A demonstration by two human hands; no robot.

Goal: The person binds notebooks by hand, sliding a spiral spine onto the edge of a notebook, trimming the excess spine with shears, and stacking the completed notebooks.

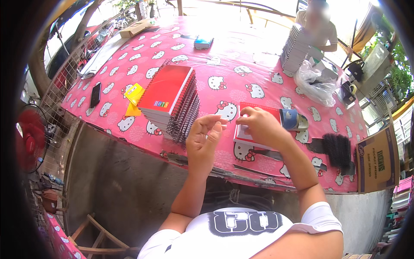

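My left hand point(205, 140) is raised at the table's near edge, to the right of a stack of red spiral notebooks point(166, 88). Its palm faces up, with the fingers half curled and the thumb apart from them. A small whitish spot shows by its fingertips; whether it is a nail or a scrap I cannot tell. Over the left part of another red notebook point(258, 107), my right hand point(261, 127) is bent with its fingers drawn together. What they hold, if anything, is hidden. Against this notebook's right side lies a blue patterned roll-like item point(293, 119).
The pink patterned tablecloth point(224, 64) carries a phone point(95, 95), yellow packets point(134, 93), a blue pad point(203, 42), black spiral bindings point(337, 150) and a plastic bag point(317, 84). A cardboard box point(376, 162) stands right. Beyond a tall notebook stack point(295, 49) is another person point(325, 32).
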